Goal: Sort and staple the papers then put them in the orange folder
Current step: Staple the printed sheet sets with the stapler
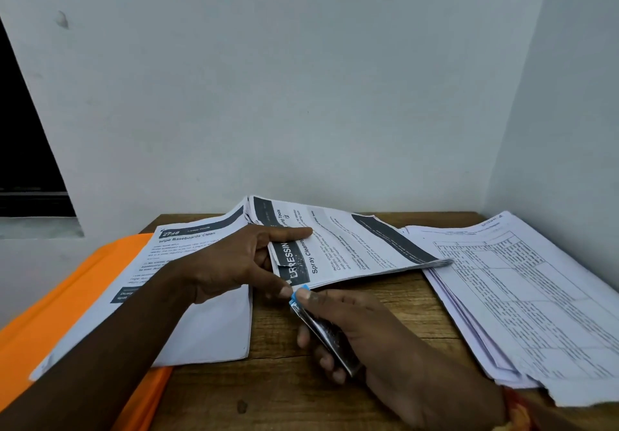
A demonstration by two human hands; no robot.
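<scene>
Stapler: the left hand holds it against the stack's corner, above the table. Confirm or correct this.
Wrong hand. The right hand holds the stapler against the stack's corner, above the table; the left hand grips the stack. The head view shows it.

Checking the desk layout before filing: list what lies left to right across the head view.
Orange folder, Wipe Baseboards sheet, stapler, stack of tabled forms. The held bundle overlaps the stapler, so it is left out.
</scene>
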